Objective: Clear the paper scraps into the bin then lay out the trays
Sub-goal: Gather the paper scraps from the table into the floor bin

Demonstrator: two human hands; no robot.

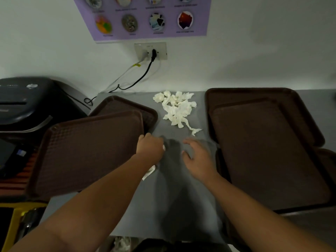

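Gathering scraps: my left hand [151,147] clenches a white scrap [149,172]; my right hand [198,158] is spread and holds nothing, probably ready to sweep; the scrap pile [176,108] lies on the table [172,197] between the left trays [87,153] and right trays [263,151], seemingly kept aside for room; the poster [141,24] captions are too blurred to read.

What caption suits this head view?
Left hand grips a paper scrap, right hand open, more scraps piled between brown trays.

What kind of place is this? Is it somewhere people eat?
Probably a canteen or office tray counter, though I can't be sure. Stacks of brown serving trays sit on a grey counter, with crumpled paper scraps between them.
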